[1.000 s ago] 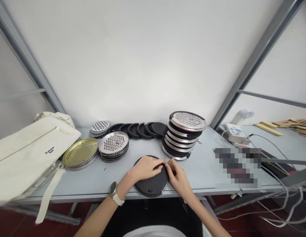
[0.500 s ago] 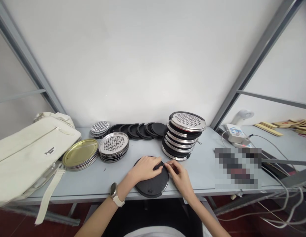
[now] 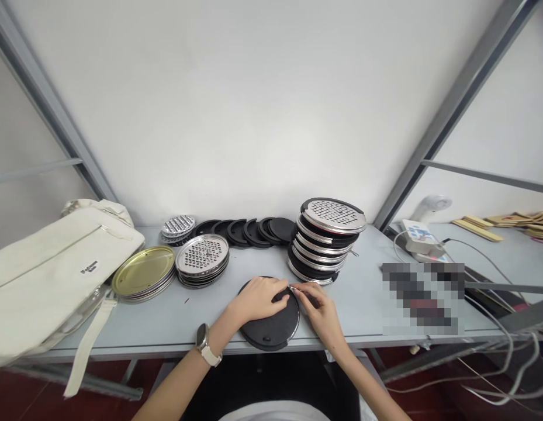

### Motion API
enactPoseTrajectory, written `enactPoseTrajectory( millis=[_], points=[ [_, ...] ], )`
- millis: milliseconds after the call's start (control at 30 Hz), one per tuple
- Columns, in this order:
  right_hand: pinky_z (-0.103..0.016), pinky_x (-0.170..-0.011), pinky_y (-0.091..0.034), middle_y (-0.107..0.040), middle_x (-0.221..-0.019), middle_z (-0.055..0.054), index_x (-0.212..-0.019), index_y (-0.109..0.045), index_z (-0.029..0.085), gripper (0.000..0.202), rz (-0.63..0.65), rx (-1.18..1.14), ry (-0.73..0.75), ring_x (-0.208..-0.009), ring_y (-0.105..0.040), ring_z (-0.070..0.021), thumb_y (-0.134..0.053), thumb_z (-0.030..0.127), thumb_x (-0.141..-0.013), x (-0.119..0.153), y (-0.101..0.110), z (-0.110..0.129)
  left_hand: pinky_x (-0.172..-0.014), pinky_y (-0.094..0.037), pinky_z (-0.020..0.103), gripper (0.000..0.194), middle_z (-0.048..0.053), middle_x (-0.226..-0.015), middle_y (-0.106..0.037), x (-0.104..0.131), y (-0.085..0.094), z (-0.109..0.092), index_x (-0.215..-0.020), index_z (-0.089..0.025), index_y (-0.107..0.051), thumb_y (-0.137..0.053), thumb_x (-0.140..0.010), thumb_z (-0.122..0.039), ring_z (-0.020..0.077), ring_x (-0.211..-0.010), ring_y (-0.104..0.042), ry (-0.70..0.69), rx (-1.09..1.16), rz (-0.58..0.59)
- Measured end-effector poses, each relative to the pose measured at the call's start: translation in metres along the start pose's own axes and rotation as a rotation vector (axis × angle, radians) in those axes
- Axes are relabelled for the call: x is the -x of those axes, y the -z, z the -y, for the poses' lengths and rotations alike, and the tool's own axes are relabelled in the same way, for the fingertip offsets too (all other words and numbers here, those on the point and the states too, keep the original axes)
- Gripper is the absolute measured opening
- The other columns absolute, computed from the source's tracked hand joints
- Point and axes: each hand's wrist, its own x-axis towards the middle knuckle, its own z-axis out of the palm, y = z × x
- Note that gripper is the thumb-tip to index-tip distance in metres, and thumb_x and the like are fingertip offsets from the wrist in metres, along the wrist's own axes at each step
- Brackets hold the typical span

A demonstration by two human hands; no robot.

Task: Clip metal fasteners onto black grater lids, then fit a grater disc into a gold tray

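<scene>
A black round disc (image 3: pixel 273 330) with a shiny metal edge on its right lies flat at the table's front edge. Across its upper part rests my left hand (image 3: pixel 257 299), its thumb and fingers closed on the disc near the upper right rim. At that same rim, my right hand (image 3: pixel 315 305) pinches thumb and forefinger together around something small and shiny, too small to name. Behind them stands a tall stack of black discs and metal grater plates (image 3: pixel 332 216). A row of black round pieces (image 3: pixel 249 232) leans along the wall.
Left of the disc are stacked round grater plates (image 3: pixel 205 254), gold-coloured round plates (image 3: pixel 144 272) and smaller grater discs (image 3: pixel 178 226). A cream bag (image 3: pixel 56 275) covers the left end. A power strip (image 3: pixel 415 233) and cables sit right, near a pixelated patch.
My right fingertips have shifted slightly at the disc's upper right rim, and the thumb and forefinger lie flatter. My left hand and the disc have stayed almost in place.
</scene>
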Motion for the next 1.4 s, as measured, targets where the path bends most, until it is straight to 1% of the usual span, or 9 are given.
enactPoseTrajectory(
  millis=[133,267,367,500,600,733,867,1033,1400],
  points=[
    [-0.034,-0.079,-0.048,-0.067,-0.093,-0.009,-0.099,-0.073,0.019,0.029,0.025,0.006,-0.049,-0.089,-0.061,-0.0235,-0.054,0.040,-0.090,0.0004,-0.0001,0.0004,-0.060,-0.034,0.027,0.015,0.001,-0.079,-0.063,0.0006,0.0008,0.0001,-0.088,-0.021,-0.054,-0.046,-0.091,-0.034,0.0172,-0.069,-0.060,-0.026,0.003,0.006],
    [-0.033,-0.081,-0.047,-0.067,-0.096,-0.009,-0.102,-0.072,0.019,0.030,0.053,0.024,-0.047,-0.091,-0.061,-0.0232,-0.051,0.039,-0.092,-0.0006,-0.0001,-0.0001,-0.061,-0.035,0.027,0.018,0.001,-0.082,-0.065,0.0008,0.0008,-0.0005,-0.091,-0.021,-0.055,-0.044,-0.093,-0.036,0.0176,-0.072,-0.061,-0.072,0.008,0.000],
    [-0.032,-0.075,-0.048,-0.068,-0.093,-0.009,-0.108,-0.068,0.018,0.031,0.062,0.031,-0.063,-0.084,-0.062,-0.0223,-0.051,0.039,-0.092,-0.0012,-0.0005,-0.0014,-0.061,-0.036,0.027,0.019,0.002,-0.082,-0.065,0.0006,-0.0005,-0.0007,-0.093,-0.021,-0.056,-0.045,-0.092,-0.036,0.0180,-0.073,-0.062,-0.068,0.007,0.004],
    [-0.030,-0.074,-0.047,-0.068,-0.093,-0.009,-0.103,-0.068,0.017,0.031,0.086,0.027,-0.061,-0.082,-0.062,-0.0213,-0.051,0.040,-0.092,-0.0007,-0.0015,-0.0008,-0.061,-0.036,0.026,0.019,0.002,-0.080,-0.064,0.0004,-0.0021,-0.0005,-0.089,-0.021,-0.056,-0.045,-0.092,-0.036,0.0177,-0.070,-0.061,-0.044,0.013,0.011],
    [-0.027,-0.065,-0.044,-0.065,-0.080,-0.005,-0.106,-0.067,0.016,0.033,0.093,0.063,-0.077,-0.070,-0.057,-0.0179,-0.049,0.040,-0.093,-0.0001,-0.0015,0.0009,-0.061,-0.036,0.026,0.018,0.002,-0.079,-0.064,0.0004,-0.0021,-0.0006,-0.089,-0.021,-0.056,-0.046,-0.091,-0.035,0.0177,-0.070,-0.060,-0.036,0.017,0.014],
    [-0.024,-0.056,-0.037,-0.050,-0.062,0.002,-0.108,-0.065,0.015,0.035,0.121,0.103,-0.090,-0.058,-0.045,-0.0141,-0.047,0.042,-0.093,-0.0001,-0.0006,-0.0002,-0.059,-0.035,0.027,0.018,0.001,-0.078,-0.064,0.0003,-0.0011,-0.0008,-0.089,-0.021,-0.056,-0.045,-0.091,-0.036,0.0173,-0.068,-0.060,-0.037,0.021,0.010],
    [-0.024,-0.054,-0.034,-0.040,-0.059,0.004,-0.108,-0.064,0.015,0.035,0.137,0.099,-0.085,-0.056,-0.039,-0.0128,-0.046,0.042,-0.093,-0.0004,-0.0003,-0.0034,-0.059,-0.034,0.027,0.018,0.001,-0.079,-0.065,0.0006,-0.0008,-0.0008,-0.089,-0.021,-0.055,-0.046,-0.091,-0.036,0.0173,-0.068,-0.060,-0.034,0.019,0.013],
    [-0.023,-0.054,-0.034,-0.043,-0.061,0.004,-0.105,-0.064,0.014,0.034,0.141,0.075,-0.068,-0.057,-0.040,-0.0123,-0.045,0.040,-0.094,-0.0021,-0.0017,-0.0022,-0.060,-0.035,0.027,0.019,0.002,-0.082,-0.065,0.0010,-0.0009,-0.0014,-0.091,-0.021,-0.056,-0.044,-0.092,-0.036,0.0179,-0.071,-0.061,-0.038,0.018,0.017],
    [-0.024,-0.053,-0.032,-0.039,-0.059,0.004,-0.098,-0.062,0.016,0.032,0.156,0.073,-0.063,-0.055,-0.039,-0.0133,-0.044,0.042,-0.094,-0.0039,-0.0014,0.0027,-0.059,-0.035,0.027,0.018,0.002,-0.081,-0.066,0.0014,0.0009,-0.0031,-0.088,-0.021,-0.056,-0.045,-0.091,-0.035,0.0183,-0.070,-0.062,-0.033,0.006,0.022]
  ],
)
